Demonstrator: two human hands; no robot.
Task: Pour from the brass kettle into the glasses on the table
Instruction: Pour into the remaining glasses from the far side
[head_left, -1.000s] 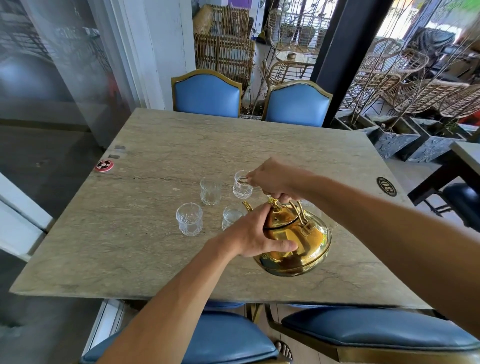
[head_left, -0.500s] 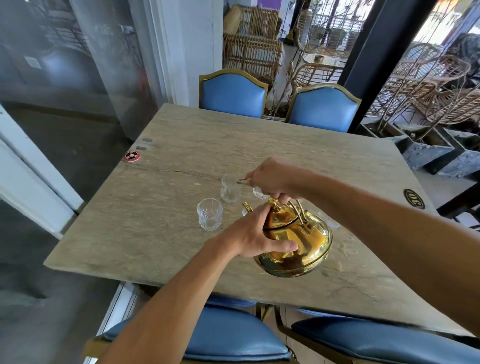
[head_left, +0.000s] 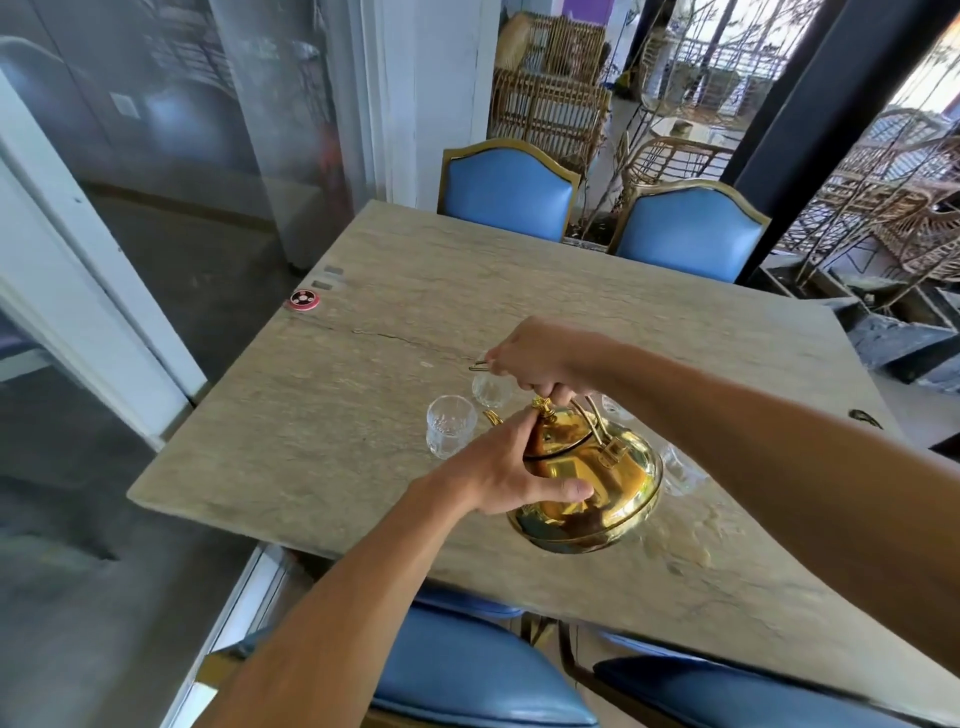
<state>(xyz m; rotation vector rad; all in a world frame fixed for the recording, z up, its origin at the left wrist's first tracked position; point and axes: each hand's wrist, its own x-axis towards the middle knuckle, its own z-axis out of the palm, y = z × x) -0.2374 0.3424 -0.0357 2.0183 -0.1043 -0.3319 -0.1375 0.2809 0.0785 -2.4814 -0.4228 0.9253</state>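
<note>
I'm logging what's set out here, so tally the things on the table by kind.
Brass kettle: 1, held tilted in both hands
Clear glasses: 4, at and, the last two partly hidden
Round red disc: 1
Total: 6
</note>
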